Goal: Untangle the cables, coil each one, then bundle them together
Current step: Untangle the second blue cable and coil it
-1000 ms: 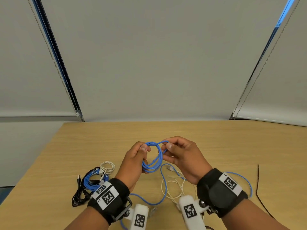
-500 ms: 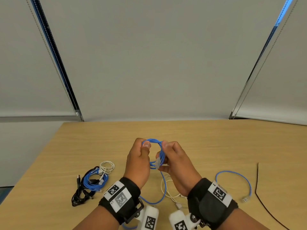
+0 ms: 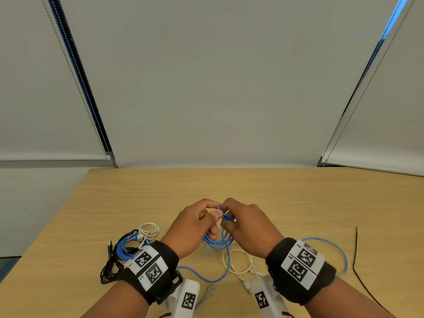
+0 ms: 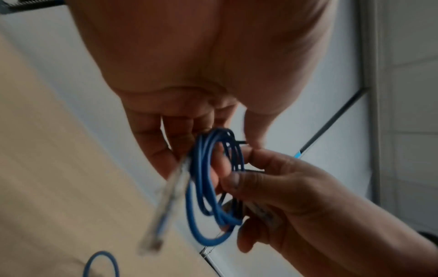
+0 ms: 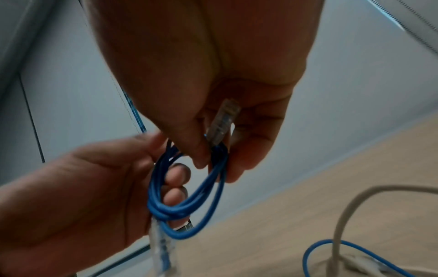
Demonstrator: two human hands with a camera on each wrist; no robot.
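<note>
A small coil of blue cable [image 3: 217, 242] hangs between my two hands above the wooden table [image 3: 286, 203]. My left hand [image 3: 212, 221] grips the coil [image 4: 203, 187], with fingers curled through its loops. One clear plug [image 4: 161, 204] dangles below it. My right hand [image 3: 226, 222] pinches the other side of the coil [image 5: 189, 196] between thumb and fingers. The cable's other clear plug [image 5: 224, 120] lies against that palm. A thin black strand [image 4: 239, 142] shows at the top of the coil.
A loose white cable [image 3: 238, 263] and a second blue cable [image 3: 206, 277] lie on the table under my wrists. At the left sits a pile with a blue coil [image 3: 125, 246], a white coil [image 3: 149, 230] and a black cable [image 3: 109, 268]. A thin black cable [image 3: 358, 260] runs at the right.
Both hands have come closer together and dropped a little toward the table. The wide blue loop has narrowed into a tighter coil that hangs below the fingers.
</note>
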